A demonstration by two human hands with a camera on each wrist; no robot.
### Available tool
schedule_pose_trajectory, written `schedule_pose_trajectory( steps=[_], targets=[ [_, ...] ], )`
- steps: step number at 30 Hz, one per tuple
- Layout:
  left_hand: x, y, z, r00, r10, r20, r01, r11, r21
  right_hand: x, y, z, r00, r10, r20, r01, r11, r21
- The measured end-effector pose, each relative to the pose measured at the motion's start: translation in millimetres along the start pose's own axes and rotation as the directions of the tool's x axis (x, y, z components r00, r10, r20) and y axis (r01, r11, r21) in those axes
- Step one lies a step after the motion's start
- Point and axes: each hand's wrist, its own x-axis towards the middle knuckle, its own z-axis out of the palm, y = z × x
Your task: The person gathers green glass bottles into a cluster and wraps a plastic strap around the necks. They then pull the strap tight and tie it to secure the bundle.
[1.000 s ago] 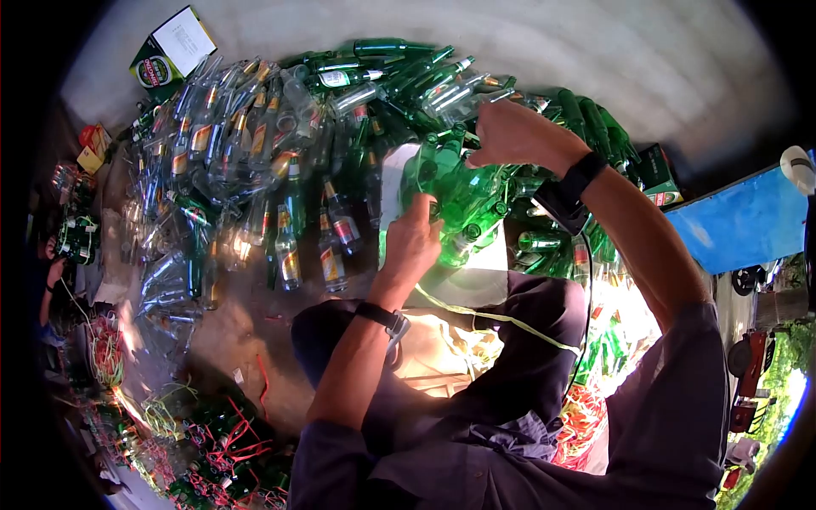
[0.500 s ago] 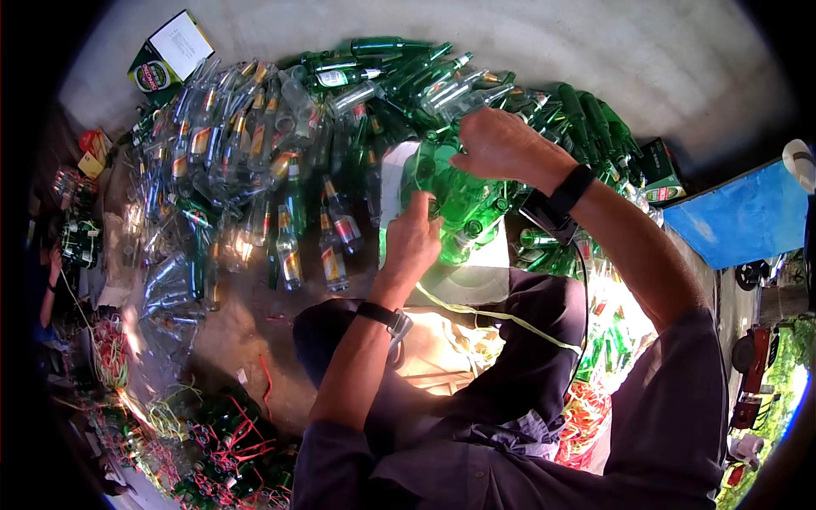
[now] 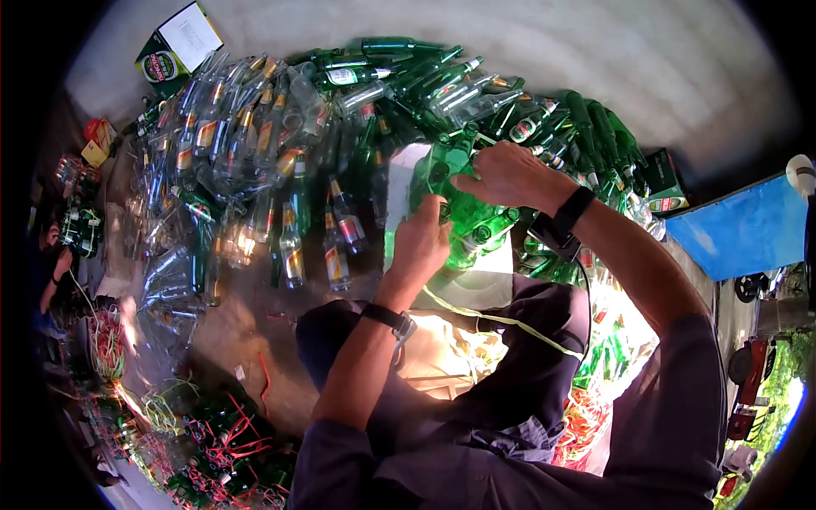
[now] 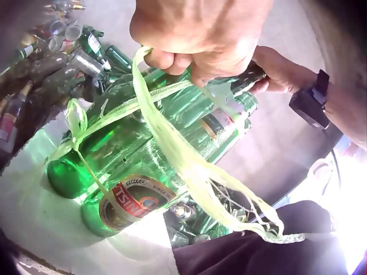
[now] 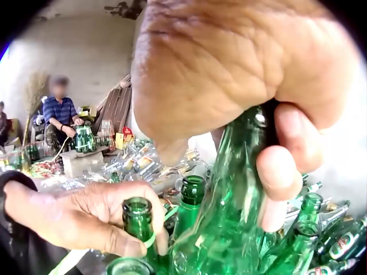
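Note:
Several green bottles (image 3: pixel 459 229) (image 4: pixel 166 120) stand bunched together on a pale block (image 3: pixel 489 285), with a light green strap (image 4: pixel 183 160) knotted round them. My left hand (image 3: pixel 418 246) (image 4: pixel 200 34) pinches the strap against a bottle neck (image 5: pixel 137 220) at the near-left side of the bunch. Curled round another bottle's neck, my right hand (image 3: pixel 514 177) (image 5: pixel 246 63) grips that green bottle (image 5: pixel 223 195). In the left wrist view, a label (image 4: pixel 140 200) shows low on one bottle. The strap's loose end runs to the lap.
Heaped clear bottles (image 3: pixel 246 127) and green bottles (image 3: pixel 425 72) lie beyond the bunch. A green carton (image 3: pixel 166 59) sits at the far left, a blue panel (image 3: pixel 739 229) at the right. Red strips (image 3: pixel 582 425) lie beside the lap. Another person (image 5: pixel 60 114) sits in the background.
My right hand has come down and nearer to my left hand, now gripping a bottle's neck. My left hand keeps its place on the bunch.

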Motion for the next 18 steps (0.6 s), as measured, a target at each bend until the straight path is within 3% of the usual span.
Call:
schedule_pose_trajectory(
  steps=[2, 4, 6, 8, 10, 13, 16, 17, 18],
  targets=[
    [2, 2, 1, 1.000, 0.011, 0.013, -0.011, 1.000, -0.005, 1, -2, 2, 0.997, 0.031, 0.065, -0.032, 0.999, 0.012],
    [3, -1, 2, 1.000, 0.005, 0.008, -0.005, 1.000, -0.004, 11, 4, 34, 0.995, -0.065, 0.069, 0.063, 0.997, 0.037],
    [3, -5, 5, 0.993, 0.101, -0.053, -0.101, 0.995, 0.000, 17, 5, 58, 0.995, -0.056, 0.086, 0.049, 0.995, 0.087],
    [3, -6, 6, 0.997, 0.064, -0.049, -0.064, 0.998, 0.004, 21, 8, 77, 0.993, -0.021, 0.115, 0.000, 0.984, 0.181],
    [1, -5, 3, 0.999, 0.032, -0.030, -0.032, 0.999, 0.011, 26, 13, 89, 0.989, -0.043, 0.139, 0.025, 0.991, 0.130],
    [5, -4, 1, 0.999, -0.020, 0.033, 0.020, 1.000, 0.007, 28, 28, 92, 0.986, -0.145, 0.084, 0.139, 0.988, 0.070],
    [4, -6, 0, 1.000, 0.023, -0.010, -0.023, 1.000, -0.006, 22, 28, 76, 0.962, -0.256, 0.097, 0.229, 0.947, 0.227],
    [3, -5, -2, 1.000, 0.003, -0.006, -0.004, 1.000, -0.006, 10, 20, 58, 0.981, -0.081, 0.173, -0.017, 0.865, 0.502],
    [2, -4, -3, 1.000, -0.014, -0.002, 0.014, 1.000, -0.005, 2, 14, 46, 0.953, 0.068, 0.297, -0.266, 0.660, 0.702]
  ],
)
